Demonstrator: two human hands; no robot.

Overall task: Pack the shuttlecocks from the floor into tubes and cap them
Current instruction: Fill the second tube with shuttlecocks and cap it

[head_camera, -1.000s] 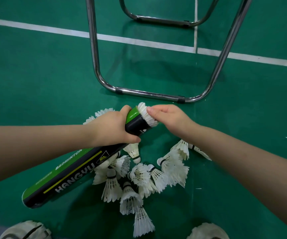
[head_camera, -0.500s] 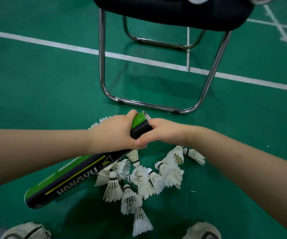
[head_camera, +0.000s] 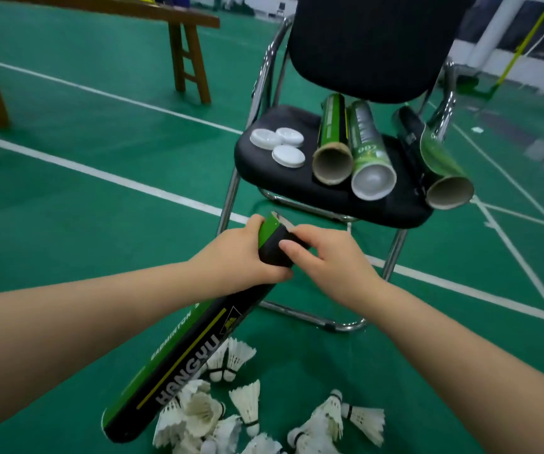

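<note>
Loose shuttlecocks (head_camera: pixel 247 417) lie on the floor (head_camera: pixel 67 208) right under both grips. The left grip (head_camera: pixel 241 257) is wrapped around the top end of the green-black tube (head_camera: pixel 185 352). The right grip (head_camera: pixel 326 257) pinches its rim, thumb outside. Just past them is a chair (head_camera: pixel 296 188) with three spare tubes (head_camera: pixel 370 158) and three white caps (head_camera: pixel 288 155).

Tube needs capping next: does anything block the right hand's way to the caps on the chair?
Nothing visible does: the caps lie uncovered on the chair seat, beyond the right hand gripping the tube.
</note>
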